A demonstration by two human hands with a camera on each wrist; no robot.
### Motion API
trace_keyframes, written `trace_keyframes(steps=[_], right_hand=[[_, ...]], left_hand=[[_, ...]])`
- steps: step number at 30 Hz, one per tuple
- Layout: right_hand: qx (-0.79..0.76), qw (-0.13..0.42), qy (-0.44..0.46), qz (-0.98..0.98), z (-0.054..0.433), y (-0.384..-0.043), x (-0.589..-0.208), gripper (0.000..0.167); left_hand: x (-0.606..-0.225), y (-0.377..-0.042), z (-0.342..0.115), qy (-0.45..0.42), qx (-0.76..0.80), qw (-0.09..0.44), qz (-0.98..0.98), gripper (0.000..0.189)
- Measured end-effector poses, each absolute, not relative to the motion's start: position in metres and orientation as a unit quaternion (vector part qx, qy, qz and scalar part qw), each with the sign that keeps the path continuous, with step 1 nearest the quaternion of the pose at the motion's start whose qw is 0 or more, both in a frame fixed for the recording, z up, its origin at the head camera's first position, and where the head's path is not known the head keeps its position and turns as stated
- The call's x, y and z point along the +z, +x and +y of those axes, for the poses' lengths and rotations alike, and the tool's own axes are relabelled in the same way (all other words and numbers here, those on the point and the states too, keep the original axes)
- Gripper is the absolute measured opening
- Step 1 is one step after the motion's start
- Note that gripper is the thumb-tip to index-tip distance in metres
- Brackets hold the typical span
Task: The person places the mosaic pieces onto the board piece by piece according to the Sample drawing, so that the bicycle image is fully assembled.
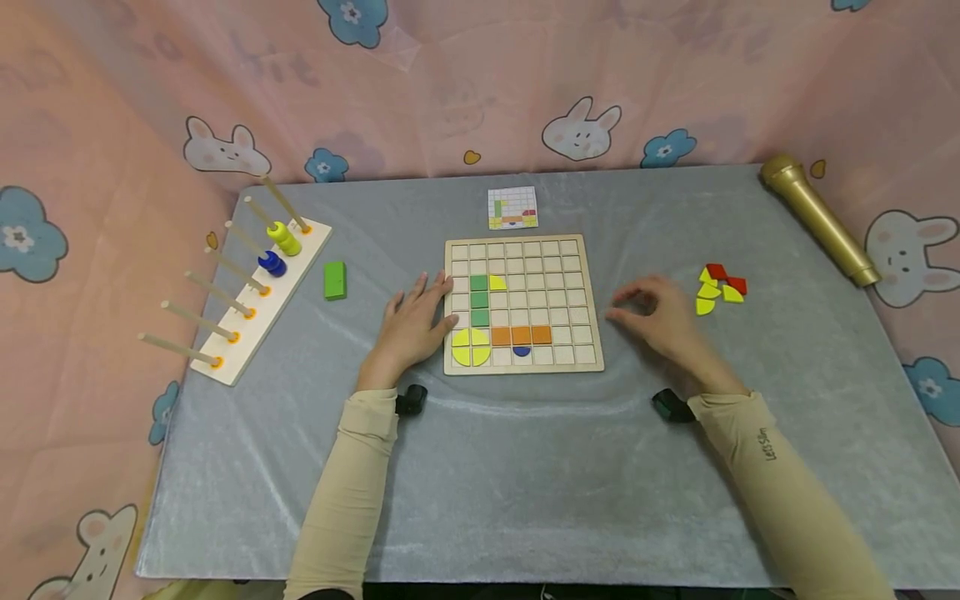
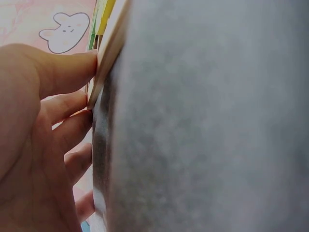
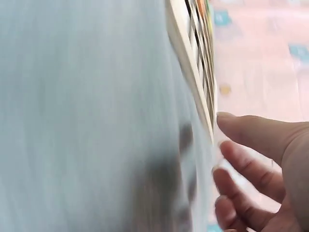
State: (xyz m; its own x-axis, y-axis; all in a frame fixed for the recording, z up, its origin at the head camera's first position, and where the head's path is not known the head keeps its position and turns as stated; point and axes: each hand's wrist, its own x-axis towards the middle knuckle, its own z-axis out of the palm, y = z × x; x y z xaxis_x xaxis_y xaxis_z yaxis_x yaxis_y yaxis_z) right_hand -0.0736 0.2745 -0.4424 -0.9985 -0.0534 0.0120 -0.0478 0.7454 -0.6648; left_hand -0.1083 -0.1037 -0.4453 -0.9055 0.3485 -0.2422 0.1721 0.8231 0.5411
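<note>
Play area, rabbit-print curtains [image 1: 420, 108], cloth-covered table [image 1: 525, 483], peg toy [image 1: 266, 302], puzzle board [image 1: 536, 299]

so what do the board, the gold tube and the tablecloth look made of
Board: probably wood, matte, going by its pale tan edge. Gold tube: plastic or metal, I can't tell; shiny, with a pale highlight. Tablecloth: seemingly velvety fabric, with a soft sheen and creases.

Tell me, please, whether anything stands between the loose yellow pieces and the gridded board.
Only the right hand does: it is over the grey cloth between the loose yellow pieces and the right edge of the gridded board; nothing else visible stands there.
</note>
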Motion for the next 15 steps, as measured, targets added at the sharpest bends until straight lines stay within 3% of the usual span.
trace_keyframes(steps=[10, 15], right_hand=[[-0.318, -0.006, 0.039, 0.947, 0.334, -0.074, -0.445, 0.041], [-0.332, -0.011, 0.052, 0.942, 0.347, -0.074, -0.449, 0.037]], left_hand=[[-0.445, -0.108, -0.104, 0.138, 0.261, 0.167, 0.941, 0.067], [-0.446, -0.109, -0.104, 0.137, 0.261, 0.165, 0.941, 0.067]])
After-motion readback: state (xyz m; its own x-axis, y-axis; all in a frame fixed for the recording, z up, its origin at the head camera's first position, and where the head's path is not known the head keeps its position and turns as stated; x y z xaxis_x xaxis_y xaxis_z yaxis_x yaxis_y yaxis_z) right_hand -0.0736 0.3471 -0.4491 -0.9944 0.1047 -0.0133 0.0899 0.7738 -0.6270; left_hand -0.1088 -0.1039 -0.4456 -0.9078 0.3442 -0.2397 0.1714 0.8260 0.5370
